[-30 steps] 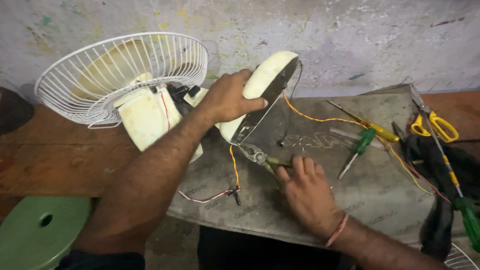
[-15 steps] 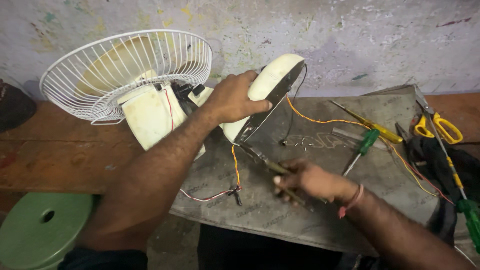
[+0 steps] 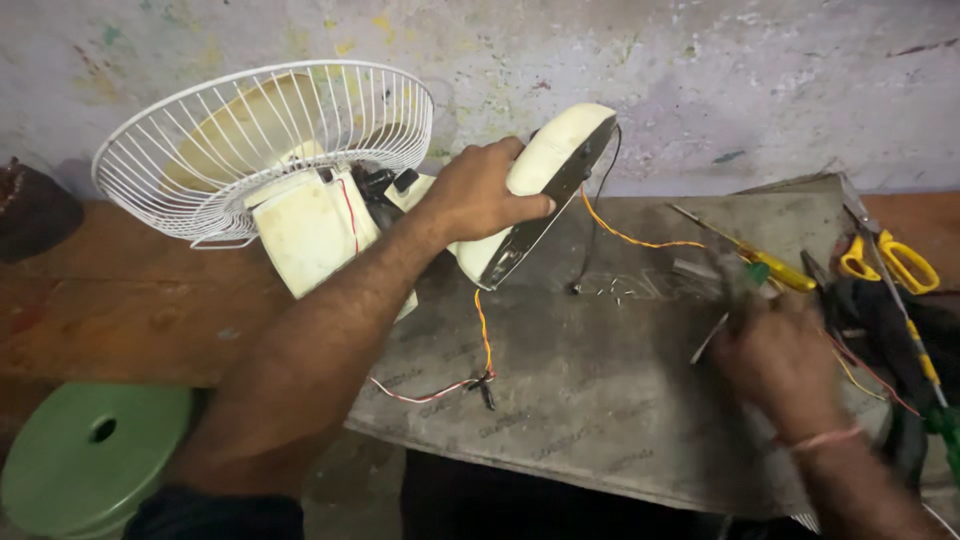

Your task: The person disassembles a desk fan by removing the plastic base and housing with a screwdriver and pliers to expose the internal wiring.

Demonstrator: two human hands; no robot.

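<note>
Stained plaster wall; grey board on wooden tabletop (image 3: 120,330). Left hand (image 3: 480,190): fingers clamped over cream fan base (image 3: 545,170), tilted on edge, white wire guard (image 3: 270,140) behind the knuckles. Right hand (image 3: 780,360): blurred beside a green-handled screwdriver (image 3: 735,300), finger state cannot be told. Risk: loose orange wire (image 3: 630,238) beneath the fingers may snag, or the base may slip.
</note>
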